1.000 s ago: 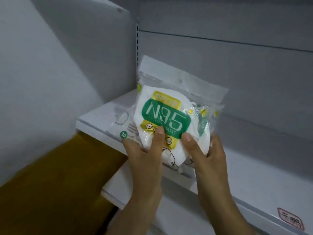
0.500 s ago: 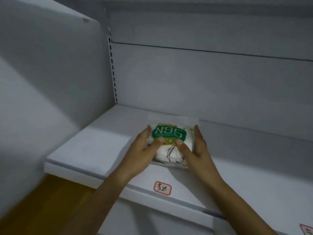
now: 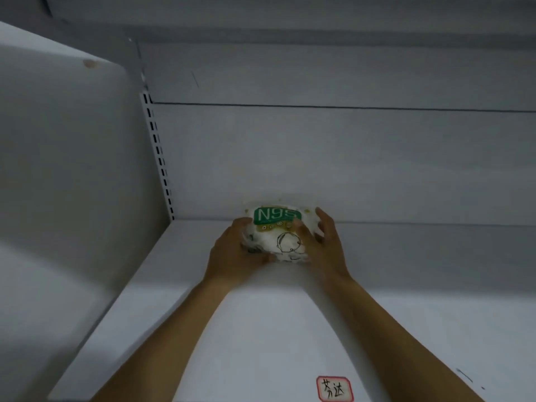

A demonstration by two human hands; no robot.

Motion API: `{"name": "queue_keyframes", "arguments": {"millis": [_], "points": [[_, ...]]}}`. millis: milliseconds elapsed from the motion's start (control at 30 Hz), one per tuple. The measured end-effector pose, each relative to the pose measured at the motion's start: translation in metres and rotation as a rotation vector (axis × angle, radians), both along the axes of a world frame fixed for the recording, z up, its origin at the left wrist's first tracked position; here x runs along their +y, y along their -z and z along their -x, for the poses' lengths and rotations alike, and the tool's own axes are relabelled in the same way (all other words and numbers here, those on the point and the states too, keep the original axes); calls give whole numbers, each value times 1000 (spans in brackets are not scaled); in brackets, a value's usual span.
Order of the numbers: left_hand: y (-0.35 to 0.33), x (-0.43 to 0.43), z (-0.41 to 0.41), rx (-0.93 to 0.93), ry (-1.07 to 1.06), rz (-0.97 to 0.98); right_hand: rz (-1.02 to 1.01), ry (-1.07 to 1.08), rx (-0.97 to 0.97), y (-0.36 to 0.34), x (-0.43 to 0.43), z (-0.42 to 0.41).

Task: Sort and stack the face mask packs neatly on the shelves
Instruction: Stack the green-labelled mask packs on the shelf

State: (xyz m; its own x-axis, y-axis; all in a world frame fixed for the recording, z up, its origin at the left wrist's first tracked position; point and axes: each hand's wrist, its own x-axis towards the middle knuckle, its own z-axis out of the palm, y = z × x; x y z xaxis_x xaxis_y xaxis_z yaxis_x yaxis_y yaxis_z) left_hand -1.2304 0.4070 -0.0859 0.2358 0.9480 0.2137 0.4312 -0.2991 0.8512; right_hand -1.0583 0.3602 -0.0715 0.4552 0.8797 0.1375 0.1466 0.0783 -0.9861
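The mask pack (image 3: pixel 278 232) is blurred, its small print below the green label unreadable, and its sides at 3 and 9 o'clock sit behind the right hand (image 3: pixel 322 245) and left hand (image 3: pixel 232 250). The red-bordered sticker (image 3: pixel 335 389) at 6 o'clock is clipped by the bottom edge.

"N95" on mask pack (image 3: pixel 277 217) green label; shelf sticker (image 3: pixel 335 389) handwritten 芳达

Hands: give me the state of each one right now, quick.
Left hand: fingers curled round the left side of the N95 mask pack, holding it.
Right hand: fingers curled round the pack's right side, holding it.
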Motion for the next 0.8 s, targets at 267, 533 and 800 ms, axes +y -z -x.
{"name": "queue_keyframes", "arguments": {"millis": [267,533,800], "points": [[-3,3,-2,-180,49,-24,63,272,-264,10,1,-17],[4,13,1,-251,27,-43,46,246,-313,14,7,-21],[6,11,-5,-103,-41,-195,-151,238,-540,16,2,-19]]}}
